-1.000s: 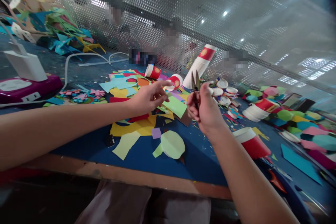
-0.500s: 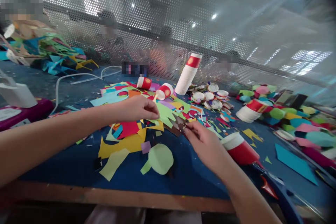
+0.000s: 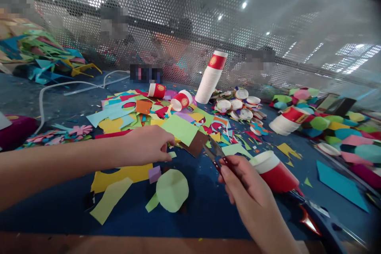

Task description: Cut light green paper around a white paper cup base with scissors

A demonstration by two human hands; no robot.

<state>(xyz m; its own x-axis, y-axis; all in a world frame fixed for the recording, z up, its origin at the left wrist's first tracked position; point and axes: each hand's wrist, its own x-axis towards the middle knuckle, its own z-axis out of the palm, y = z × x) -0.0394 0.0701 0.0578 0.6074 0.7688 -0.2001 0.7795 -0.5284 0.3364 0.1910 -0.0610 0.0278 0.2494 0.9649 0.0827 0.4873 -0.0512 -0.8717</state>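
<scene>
My right hand [image 3: 245, 184] is wrapped round the dark red handles of a small pair of scissors [image 3: 214, 154]. Its blades are parted and point up and left, clear of the pale green sheet. Left of them, my left hand [image 3: 153, 145] hovers palm down, fingers bent with a gap between thumb and index finger and nothing visible in it. The light green paper [image 3: 180, 128] lies just beyond its fingertips, partly over a brown piece of paper [image 3: 195, 144]. Closer to me rest a round light green paper [image 3: 172, 191] with a green strip, a purple scrap [image 3: 154, 174] and yellow paper [image 3: 119, 178].
A tall stack of paper cups [image 3: 208, 79] stands at the back, beside several lidded discs [image 3: 236, 105] and two tipped cups [image 3: 182, 100]. Coloured scraps cover the middle. On the right are a red cup [image 3: 276, 174], a glue gun [image 3: 315, 210] and a blue sheet [image 3: 342, 182].
My left hand has let go of the green paper, which now lies flat. The scissors have drawn back from it toward me with my right hand. The view has shifted slightly.
</scene>
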